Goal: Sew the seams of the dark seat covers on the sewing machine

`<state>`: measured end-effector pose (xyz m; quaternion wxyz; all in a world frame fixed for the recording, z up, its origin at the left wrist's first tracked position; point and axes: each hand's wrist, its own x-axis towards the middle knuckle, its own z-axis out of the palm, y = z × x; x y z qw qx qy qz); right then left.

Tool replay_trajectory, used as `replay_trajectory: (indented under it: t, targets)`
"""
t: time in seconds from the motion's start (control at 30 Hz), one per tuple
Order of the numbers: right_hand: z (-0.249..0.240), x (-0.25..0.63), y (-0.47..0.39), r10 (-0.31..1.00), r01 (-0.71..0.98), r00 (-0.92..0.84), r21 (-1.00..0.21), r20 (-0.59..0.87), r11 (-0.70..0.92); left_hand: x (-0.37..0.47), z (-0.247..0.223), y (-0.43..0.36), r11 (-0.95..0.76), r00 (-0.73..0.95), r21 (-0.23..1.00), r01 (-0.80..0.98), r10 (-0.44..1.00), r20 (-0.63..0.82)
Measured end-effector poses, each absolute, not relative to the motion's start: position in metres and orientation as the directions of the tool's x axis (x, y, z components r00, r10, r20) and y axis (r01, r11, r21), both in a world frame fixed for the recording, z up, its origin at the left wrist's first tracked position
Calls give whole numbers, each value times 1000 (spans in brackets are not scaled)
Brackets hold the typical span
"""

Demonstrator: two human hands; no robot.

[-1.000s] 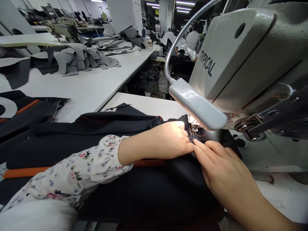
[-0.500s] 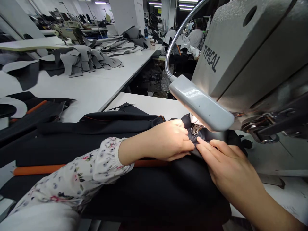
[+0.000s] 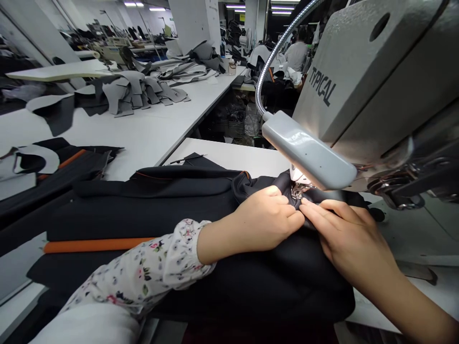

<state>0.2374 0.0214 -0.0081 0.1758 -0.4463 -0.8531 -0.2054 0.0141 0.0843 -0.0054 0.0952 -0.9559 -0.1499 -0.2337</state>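
A large dark fabric piece (image 3: 201, 205) with an orange strip (image 3: 96, 245) lies under the sewing machine (image 3: 362, 71). Just left of the presser foot (image 3: 297, 191), my left hand (image 3: 270, 217) grips the fabric with its fingers curled. My right hand (image 3: 346, 231) rests on the fabric right of the foot, fingers extended and its index fingertip close to the metal. Above both hands a lamp (image 3: 310, 150) on a bendable metal neck lights the sewing spot. The needle tip is too small to make out.
Grey cut pieces (image 3: 134, 91) are heaped on the long white table (image 3: 154, 124) at the left. More dark fabric with orange trim (image 3: 68, 162) lies at the far left. A person in a light top (image 3: 297, 55) is in the background, near a fan (image 3: 247, 40).
The view has shifted, so most things appear farther right. My left hand and sleeve sit slightly lower against the fabric, and a fold has bunched up beside the left hand.
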Motion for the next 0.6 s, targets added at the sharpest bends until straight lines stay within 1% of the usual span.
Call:
replay_trajectory:
  t: [0.07,0.13,0.17,0.23,0.3,0.37,0.4,0.47,0.6]
  targets:
    - [-8,241,24,676,818,-557,179,482,546,16,-6,83,-931,834,-108,347,254,491]
    - [-10,244,25,673,802,-577,168,462,573,11,-2,90,-949,848,-53,310,251,466]
    - [-11,246,26,676,798,-583,164,449,579,7,2,97,-965,868,3,263,239,436]
    - [-13,248,27,689,802,-580,154,435,577,-5,14,115,-974,915,170,147,199,350]
    - [-15,250,28,701,810,-568,139,432,570,-16,27,133,-941,955,332,67,157,252]
    - [-16,251,30,702,810,-560,114,440,575,-23,37,145,-909,980,414,53,128,155]
    - [-17,252,30,703,809,-557,98,442,580,-24,40,149,-905,987,423,55,115,116]
    - [-17,252,31,709,809,-550,70,441,584,-23,42,151,-919,993,392,41,81,86]
    - [-17,255,32,714,811,-548,68,435,581,-15,35,145,-966,987,260,-17,26,159]
